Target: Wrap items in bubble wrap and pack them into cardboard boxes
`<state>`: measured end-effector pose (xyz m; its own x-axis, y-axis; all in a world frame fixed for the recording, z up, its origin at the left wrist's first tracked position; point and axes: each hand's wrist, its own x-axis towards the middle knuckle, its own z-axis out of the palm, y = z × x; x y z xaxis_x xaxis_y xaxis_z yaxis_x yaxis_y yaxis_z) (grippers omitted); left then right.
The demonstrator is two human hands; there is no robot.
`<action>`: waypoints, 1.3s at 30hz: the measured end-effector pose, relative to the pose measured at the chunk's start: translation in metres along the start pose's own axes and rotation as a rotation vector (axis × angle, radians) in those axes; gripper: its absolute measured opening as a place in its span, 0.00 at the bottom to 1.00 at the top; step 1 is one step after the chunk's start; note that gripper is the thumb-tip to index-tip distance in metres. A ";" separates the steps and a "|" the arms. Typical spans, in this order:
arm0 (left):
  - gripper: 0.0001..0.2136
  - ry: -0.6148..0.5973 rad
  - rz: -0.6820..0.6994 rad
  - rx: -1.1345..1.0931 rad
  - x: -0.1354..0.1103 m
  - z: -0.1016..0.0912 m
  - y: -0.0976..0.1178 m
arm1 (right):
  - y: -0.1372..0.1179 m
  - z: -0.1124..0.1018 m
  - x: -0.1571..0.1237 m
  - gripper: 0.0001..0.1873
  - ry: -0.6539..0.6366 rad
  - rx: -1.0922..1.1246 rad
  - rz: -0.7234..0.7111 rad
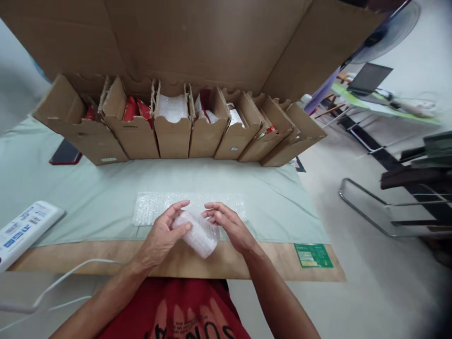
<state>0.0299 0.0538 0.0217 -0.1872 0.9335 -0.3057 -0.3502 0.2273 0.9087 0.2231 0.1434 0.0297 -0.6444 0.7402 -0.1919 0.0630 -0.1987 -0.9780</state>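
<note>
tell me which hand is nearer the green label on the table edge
Right. The right hand grips the bubble-wrapped bundle to the left of the green label; the left hand holds the bundle's far side, farther from it.

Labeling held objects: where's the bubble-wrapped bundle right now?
Head view, lower centre: the bubble-wrapped bundle is held between the left hand and right hand, at the near edge of the flat bubble wrap sheet on the green cloth.

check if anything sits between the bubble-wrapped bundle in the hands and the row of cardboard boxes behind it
Only a flat bubble wrap sheet lies on the cloth between the bubble-wrapped bundle and the cardboard boxes; nothing upright. The left hand and right hand both touch the bundle.
</note>
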 end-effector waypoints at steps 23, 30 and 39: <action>0.21 -0.236 -0.161 -0.492 -0.012 -0.016 0.003 | -0.012 0.024 -0.008 0.14 0.495 -0.128 -0.262; 0.19 0.113 -0.006 -0.091 -0.004 -0.028 0.011 | 0.002 0.019 -0.014 0.16 0.658 -0.260 -0.310; 0.22 0.301 0.292 0.828 0.014 -0.069 0.000 | 0.052 -0.002 0.014 0.18 0.655 -0.895 -0.285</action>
<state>-0.0360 0.0481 -0.0025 -0.4360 0.8999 0.0112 0.4937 0.2287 0.8390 0.2190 0.1441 -0.0243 -0.2177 0.9296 0.2974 0.6673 0.3641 -0.6497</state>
